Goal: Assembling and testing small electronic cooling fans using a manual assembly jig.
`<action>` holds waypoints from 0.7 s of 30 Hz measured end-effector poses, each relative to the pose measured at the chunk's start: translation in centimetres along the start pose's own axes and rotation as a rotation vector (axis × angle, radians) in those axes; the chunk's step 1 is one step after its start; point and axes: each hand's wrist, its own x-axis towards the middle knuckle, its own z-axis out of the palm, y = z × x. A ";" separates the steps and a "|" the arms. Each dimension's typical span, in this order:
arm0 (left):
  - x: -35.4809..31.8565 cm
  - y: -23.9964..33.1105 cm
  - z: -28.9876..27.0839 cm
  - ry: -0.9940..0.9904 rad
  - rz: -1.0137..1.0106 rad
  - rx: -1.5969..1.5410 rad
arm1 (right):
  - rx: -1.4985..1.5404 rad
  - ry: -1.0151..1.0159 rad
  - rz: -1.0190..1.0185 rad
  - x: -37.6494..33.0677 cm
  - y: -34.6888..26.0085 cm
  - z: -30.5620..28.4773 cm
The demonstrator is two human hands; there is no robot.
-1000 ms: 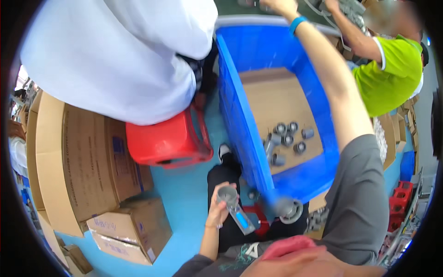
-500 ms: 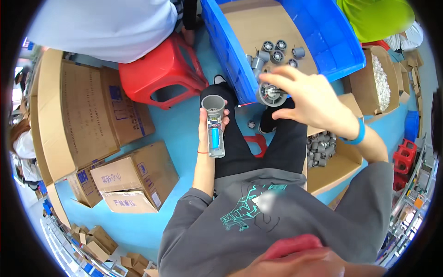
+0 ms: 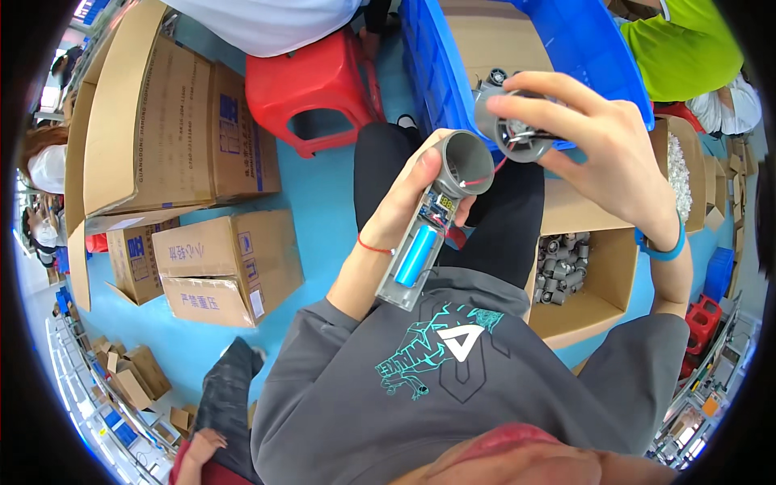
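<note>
My left hand [image 3: 402, 206] is closed around a grey plastic housing [image 3: 467, 164], which has a round open tube at its upper end and a tilted, open handle. Inside the handle lie a blue cylindrical battery cell [image 3: 416, 256] and a small circuit board [image 3: 441, 207] with a display. My right hand [image 3: 602, 137] grips a grey cylindrical fan unit [image 3: 524, 144] between thumb and fingers, just right of the tube's mouth. Thin wires show at the fan unit's end. A pinkish-red wire [image 3: 478, 182] shows in the tube's mouth; its far end I cannot make out.
Ahead stands a blue bin [image 3: 440, 69] lined with cardboard, with more fan units [image 3: 496, 77] in it. Right of my legs, a cardboard box [image 3: 602, 279] holds many grey parts. A red stool [image 3: 303, 77] with a seated person and cartons [image 3: 234, 255] are at left.
Both hands have come closer together, the housing now tilted toward the upper right beside the fan unit. The view has shifted, and another person's arm and leg now show at lower left.
</note>
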 end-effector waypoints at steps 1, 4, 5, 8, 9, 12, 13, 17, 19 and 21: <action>-0.2 0.1 0.2 -0.027 -0.006 -0.002 | -0.031 -0.027 -0.014 -0.1 -0.2 -0.1; -0.8 0.5 1.4 -0.007 0.009 0.006 | -0.074 -0.065 -0.040 -0.7 -0.8 0.0; -0.9 0.4 1.3 -0.008 0.012 0.003 | -0.084 -0.071 -0.047 -0.8 -1.0 0.1; -0.6 0.3 0.6 -0.037 0.041 0.075 | -0.114 -0.048 -0.048 -1.1 -0.7 -0.1; -0.4 0.3 0.3 -0.064 0.021 0.082 | -0.115 -0.051 -0.050 -1.1 -0.7 -0.1; -0.2 -0.2 0.1 -0.083 -0.008 0.073 | -0.144 -0.078 -0.023 -1.2 -0.5 -0.2; -0.1 -0.3 0.1 -0.071 -0.017 0.061 | -0.124 -0.062 -0.043 -1.3 -0.6 0.0; 0.4 -0.6 -0.1 -0.094 -0.015 0.041 | -0.087 -0.058 -0.061 -1.4 -0.6 -0.1; 0.7 -0.9 -0.6 -0.141 -0.041 0.040 | -0.069 -0.048 -0.058 -1.4 -0.6 -0.3; 0.9 -1.0 -0.7 -0.146 -0.041 0.042 | -0.050 -0.037 -0.055 -1.6 -0.8 -0.3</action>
